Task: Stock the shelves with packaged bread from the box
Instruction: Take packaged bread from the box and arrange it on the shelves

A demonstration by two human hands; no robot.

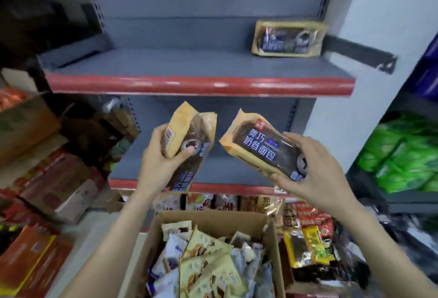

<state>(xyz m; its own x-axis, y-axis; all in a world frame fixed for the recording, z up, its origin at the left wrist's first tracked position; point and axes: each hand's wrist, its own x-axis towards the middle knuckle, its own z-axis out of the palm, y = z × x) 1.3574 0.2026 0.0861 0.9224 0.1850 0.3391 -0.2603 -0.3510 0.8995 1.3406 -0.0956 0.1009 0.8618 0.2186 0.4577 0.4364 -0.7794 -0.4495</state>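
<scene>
My left hand [158, 160] grips a tan and dark bread pack [189, 141], held roughly upright with its label upside down. My right hand [315, 169] grips a second bread pack [258, 145] of the same kind, tilted with its printed face toward me. Both packs hang in front of the lower grey shelf [213, 167]. One more bread pack [288, 39] leans against the back at the right end of the upper grey shelf [166, 65]. Below my arms stands the open cardboard box [213, 220], filled with several bread packs [208, 264].
Both shelves have red front edges [201, 85]. Cardboard cartons [47, 172] are stacked at the left on the floor. Green bags [403, 155] fill a rack at the right. Assorted snack packs [308, 238] lie right of the box, beneath the lower shelf.
</scene>
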